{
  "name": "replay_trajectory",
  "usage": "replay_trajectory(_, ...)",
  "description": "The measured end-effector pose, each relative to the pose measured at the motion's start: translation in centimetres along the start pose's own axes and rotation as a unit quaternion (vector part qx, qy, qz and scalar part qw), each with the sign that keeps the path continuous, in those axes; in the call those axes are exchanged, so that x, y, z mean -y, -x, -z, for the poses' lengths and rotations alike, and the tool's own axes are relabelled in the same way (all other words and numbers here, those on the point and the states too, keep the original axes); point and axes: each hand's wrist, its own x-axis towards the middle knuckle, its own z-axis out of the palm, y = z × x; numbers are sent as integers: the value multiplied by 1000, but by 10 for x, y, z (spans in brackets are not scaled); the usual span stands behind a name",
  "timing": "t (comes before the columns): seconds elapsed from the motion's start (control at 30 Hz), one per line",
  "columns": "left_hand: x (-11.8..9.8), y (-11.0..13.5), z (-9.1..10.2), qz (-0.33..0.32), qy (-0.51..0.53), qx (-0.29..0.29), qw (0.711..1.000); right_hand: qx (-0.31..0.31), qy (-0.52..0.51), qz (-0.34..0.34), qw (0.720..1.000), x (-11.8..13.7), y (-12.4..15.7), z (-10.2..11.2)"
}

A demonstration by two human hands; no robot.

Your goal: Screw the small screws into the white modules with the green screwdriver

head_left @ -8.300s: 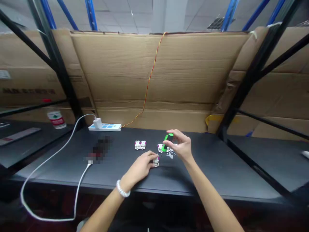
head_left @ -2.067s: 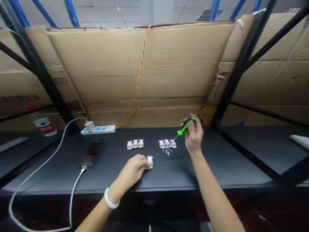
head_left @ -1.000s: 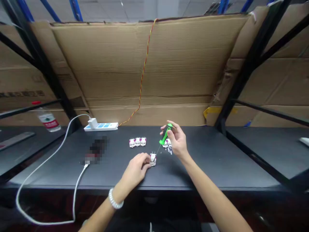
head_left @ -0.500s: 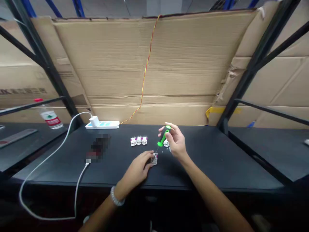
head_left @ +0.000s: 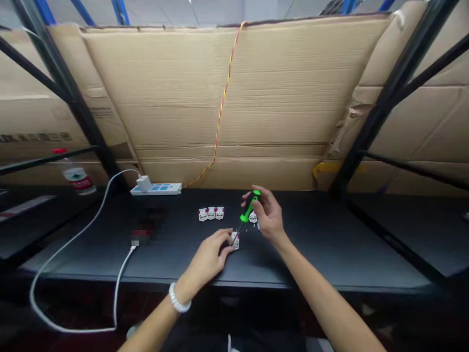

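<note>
My right hand [head_left: 269, 214] grips a green and black screwdriver [head_left: 249, 206], tilted with its thin shaft pointing down to the left. The shaft's tip reaches a small white part with purple sides [head_left: 235, 240], which lies on the dark tabletop [head_left: 315, 254]. Thumb and fingers of my left hand [head_left: 209, 255] are closed on the left side of that white part and steady it against the table. Beyond my left hand, a row of three similar white and purple parts [head_left: 211, 213] lies side by side. Another white part [head_left: 252, 217] is partly hidden behind my right hand, with tiny bits near it.
A white power strip [head_left: 157, 189] with a plugged-in charger [head_left: 143, 183] sits at the back left. Its white cable [head_left: 75, 237] loops over the front edge to a blurred-out device [head_left: 146, 230]. A bottle [head_left: 78, 178] stands far left. Cardboard [head_left: 278, 98] walls the back; dark posts [head_left: 381, 107] flank it.
Both hands, the screwdriver and the white part keep nearly the same positions. The picture has shifted very slightly and its brightness differs.
</note>
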Motion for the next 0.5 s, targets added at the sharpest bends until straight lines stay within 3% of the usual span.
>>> replay_trajectory(0.5,0,0,0,3,-2,1,1000,-7,-9,2,1000,3,1,0)
